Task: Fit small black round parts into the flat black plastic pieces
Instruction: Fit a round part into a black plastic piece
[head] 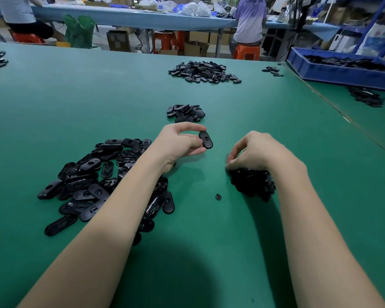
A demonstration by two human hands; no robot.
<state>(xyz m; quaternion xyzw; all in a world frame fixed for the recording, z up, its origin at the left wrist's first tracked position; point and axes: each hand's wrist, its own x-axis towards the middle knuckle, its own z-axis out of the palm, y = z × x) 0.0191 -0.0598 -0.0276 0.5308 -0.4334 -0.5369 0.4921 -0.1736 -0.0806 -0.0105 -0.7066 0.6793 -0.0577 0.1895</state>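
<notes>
We work at a broad green surface (76, 96) that fills most of the view. At its far right edge sits a blue bin (342, 73) holding dark parts. To our left lies the big heap of flat black plastic pieces (93, 181), oval and slotted, partly under our left forearm. Farther off, near the far edge, is another heap of pieces (203, 71), and a smaller cluster of pieces (185, 113) sits just beyond our left hand. Under our right hand is the pile of small black round parts (252, 183). Our right hand (253, 152) rests on that pile's far end, fingers curled down into it; we cannot tell whether it has one pinched. Our left hand (178, 141) is raised above the surface, thumb and fingers pinching one flat black piece (206, 140) by its end. One stray round part (218, 196) lies alone, near the round pile's left side.
</notes>
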